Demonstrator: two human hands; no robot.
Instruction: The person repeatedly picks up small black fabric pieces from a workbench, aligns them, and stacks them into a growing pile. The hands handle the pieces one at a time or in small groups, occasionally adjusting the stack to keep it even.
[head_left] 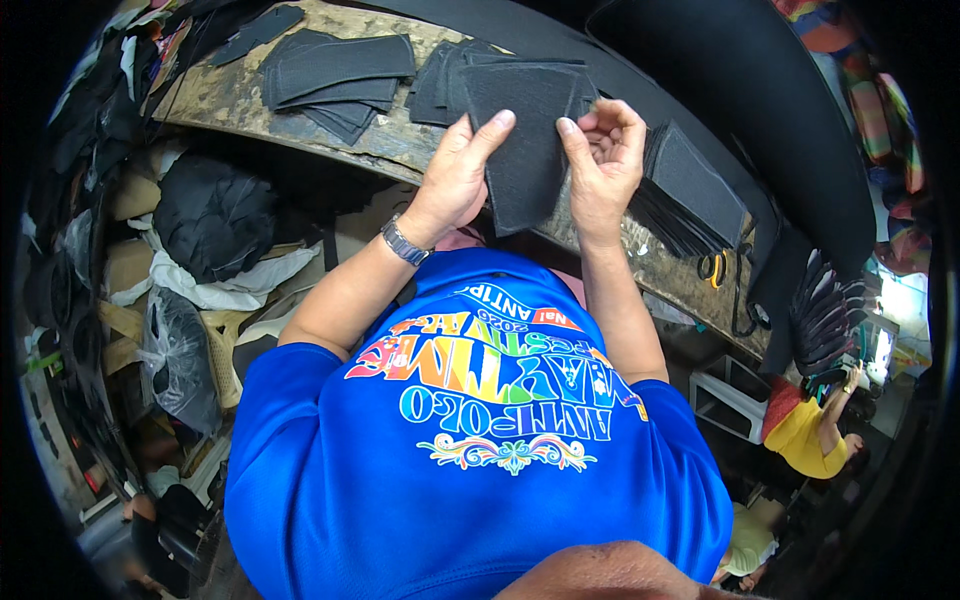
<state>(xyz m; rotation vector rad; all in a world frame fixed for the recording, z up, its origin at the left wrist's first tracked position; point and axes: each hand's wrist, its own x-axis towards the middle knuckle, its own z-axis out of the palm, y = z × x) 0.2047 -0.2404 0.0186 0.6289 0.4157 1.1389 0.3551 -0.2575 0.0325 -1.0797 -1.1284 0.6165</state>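
A dark grey, felt-like cut piece (525, 140) with a tapered shape is held up over the bench's near edge. My left hand (462, 170) grips its left side, thumb on top and fingers behind. At its right edge is my right hand (606, 165), thumb against the piece and the other fingers curled; part of that grip is hidden. Just behind the held piece lies a pile of similar pieces (432, 88). Another stack of cut pieces (338, 72) lies farther left, with pale lines along some edges. To the right, a thick fanned stack (697, 190) rests on the bench.
Scissors with orange-and-black handles (713, 268) lie near the right stack on the worn wooden bench (225, 95). A large black sheet roll (740, 80) curves behind. Bags and scraps, including a black bundle (215, 218), fill the lower left. A person in yellow (808, 440) is at the right.
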